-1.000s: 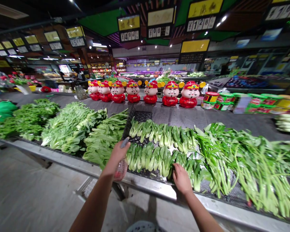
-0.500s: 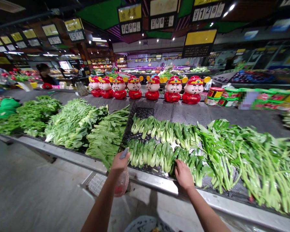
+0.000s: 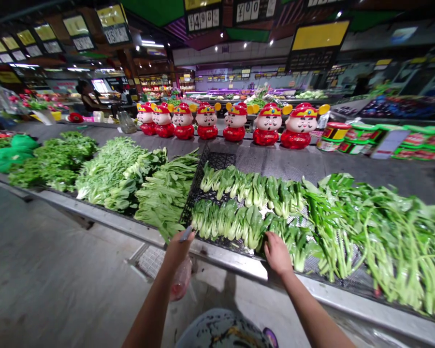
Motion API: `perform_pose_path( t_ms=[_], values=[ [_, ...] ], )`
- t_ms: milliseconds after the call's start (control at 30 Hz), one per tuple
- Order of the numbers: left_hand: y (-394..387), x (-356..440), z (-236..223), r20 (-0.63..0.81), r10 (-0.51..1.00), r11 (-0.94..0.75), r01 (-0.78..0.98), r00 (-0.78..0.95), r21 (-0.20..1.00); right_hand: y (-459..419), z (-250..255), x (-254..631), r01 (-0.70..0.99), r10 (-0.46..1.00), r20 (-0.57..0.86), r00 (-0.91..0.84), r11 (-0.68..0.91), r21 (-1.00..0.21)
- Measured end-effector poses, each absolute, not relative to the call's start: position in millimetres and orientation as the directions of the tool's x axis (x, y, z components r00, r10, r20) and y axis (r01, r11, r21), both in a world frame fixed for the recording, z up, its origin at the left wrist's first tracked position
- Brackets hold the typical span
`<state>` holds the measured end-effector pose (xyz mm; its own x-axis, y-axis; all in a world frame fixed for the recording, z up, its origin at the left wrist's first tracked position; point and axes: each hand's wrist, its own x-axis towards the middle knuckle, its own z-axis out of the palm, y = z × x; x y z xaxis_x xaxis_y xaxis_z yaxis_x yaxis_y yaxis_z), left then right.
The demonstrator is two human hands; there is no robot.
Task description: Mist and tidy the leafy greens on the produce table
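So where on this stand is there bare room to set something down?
The dark slope is bare between the red figurines and the back row of bok choy, continuing right between the tubs and the leafy stalks. Below, it is crowded: the front row of bok choy, where the right hand is, lies between long-leaved greens and those stalks.

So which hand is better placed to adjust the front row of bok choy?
Probably the right hand: it's at the front row of bok choy, while the left hand holds a bottle.
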<state>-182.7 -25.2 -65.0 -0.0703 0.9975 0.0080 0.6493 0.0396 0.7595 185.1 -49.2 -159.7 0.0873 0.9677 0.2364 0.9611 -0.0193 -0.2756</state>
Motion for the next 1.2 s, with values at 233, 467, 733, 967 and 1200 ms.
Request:
perform_pose_path(
  t_ms=[233, 467, 733, 967, 1200],
  values=[
    [-31.3, -187.9, -78.0, -0.073, 0.996, 0.088, 0.652, -0.051, 0.753, -49.8, -158.6, 184.4, 0.959, 0.969, 0.233, 0.088, -0.02, -0.283],
    [-34.4, -180.8, -74.2, -0.016, 1.0, 0.015, 0.594, -0.003, 0.804, -49.6, -158.6, 184.8, 0.958, 0.971, 0.22, 0.095, -0.029, -0.285],
    [-33.3, -162.0, -55.7, 0.087, 0.994, -0.111, 0.522, 0.07, 0.846, -49.8, -158.2, 184.6, 0.964, 0.97, 0.229, 0.085, -0.022, -0.266],
    [-30.8, -152.0, -67.1, 0.026, 0.992, -0.091, 0.559, 0.124, 0.824, -49.6, -159.4, 184.7, 0.964, 0.968, 0.234, 0.092, -0.027, -0.264],
    [-30.2, -152.9, -71.3, 0.027, 0.992, -0.093, 0.6, 0.119, 0.794, -49.3, -158.0, 183.8, 0.95, 0.968, 0.227, 0.105, -0.03, -0.312]
  ],
)
